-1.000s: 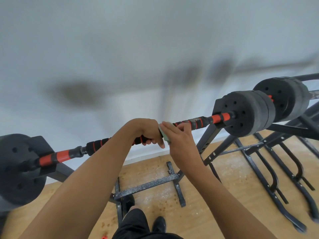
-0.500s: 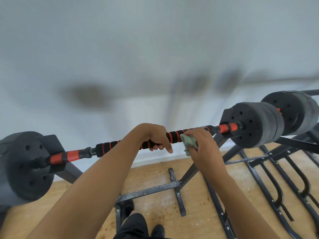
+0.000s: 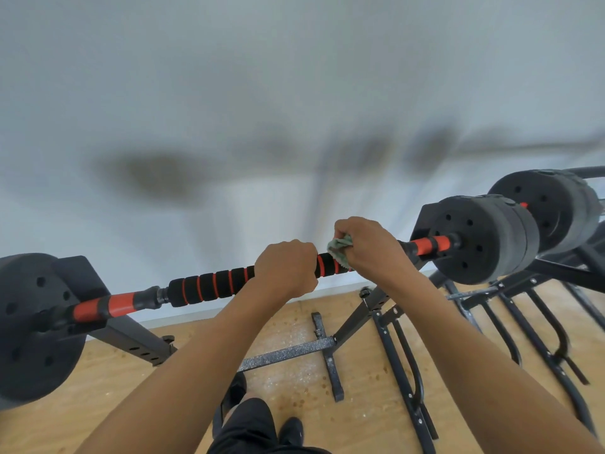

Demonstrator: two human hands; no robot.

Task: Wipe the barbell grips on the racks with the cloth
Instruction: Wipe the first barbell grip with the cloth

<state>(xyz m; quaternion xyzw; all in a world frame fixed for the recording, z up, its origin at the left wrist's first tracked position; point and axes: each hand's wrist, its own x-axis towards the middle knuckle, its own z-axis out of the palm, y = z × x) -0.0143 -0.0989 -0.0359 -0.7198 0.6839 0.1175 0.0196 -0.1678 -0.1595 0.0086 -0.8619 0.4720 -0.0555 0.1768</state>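
A barbell with a black foam grip ringed in orange (image 3: 209, 285) rests across a black rack in front of me, with black weight plates at its left end (image 3: 29, 326) and right end (image 3: 481, 240). My left hand (image 3: 286, 268) grips the foam near the bar's middle. Just right of it, my right hand (image 3: 371, 250) holds a pale green cloth (image 3: 339, 247) wrapped against the grip. Most of the cloth is hidden under the fingers.
The rack's crossbar and foot (image 3: 294, 352) stand on the wooden floor (image 3: 366, 417) below the bar. A second barbell's plates (image 3: 553, 208) and more black rack frames (image 3: 510, 326) crowd the right side. A white wall (image 3: 294, 93) lies behind. My shoes (image 3: 291, 430) show at the bottom.
My right hand has slid the cloth along the grip toward the right end over the last second, with fingers now curled over the bar. My left hand kept its hold.
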